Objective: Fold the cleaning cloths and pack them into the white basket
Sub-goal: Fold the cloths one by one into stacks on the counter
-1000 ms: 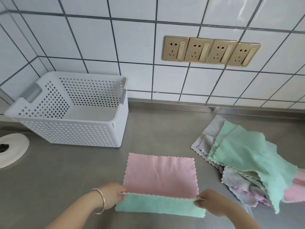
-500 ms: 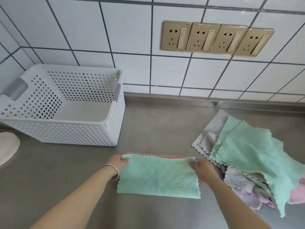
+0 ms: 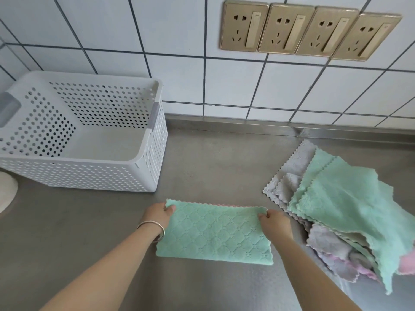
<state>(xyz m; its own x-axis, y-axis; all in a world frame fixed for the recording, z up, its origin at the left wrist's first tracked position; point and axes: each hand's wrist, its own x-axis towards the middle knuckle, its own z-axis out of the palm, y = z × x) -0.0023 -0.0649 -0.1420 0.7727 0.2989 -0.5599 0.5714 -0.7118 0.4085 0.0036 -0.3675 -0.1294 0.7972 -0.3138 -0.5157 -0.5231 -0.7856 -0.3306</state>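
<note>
A green-and-pink cleaning cloth (image 3: 215,232) lies folded in half on the steel counter, green side up, with a thin pink edge showing along its far side. My left hand (image 3: 158,214) pinches its far left corner. My right hand (image 3: 272,222) pinches the far right corner. The white perforated basket (image 3: 143,173) stands at the back left with nothing inside it. A loose pile of green, grey and pink cloths (image 3: 341,205) lies to the right of my right hand.
A tiled wall with a row of gold sockets (image 3: 310,30) rises behind the counter. A white round object (image 3: 6,189) sits at the far left edge, beside the basket. The steel counter (image 3: 213,167) stretches between basket and pile.
Both hands carried the near edge of the cloth away from me and laid it over the pink side, folding it in half. The camera moved closer.
</note>
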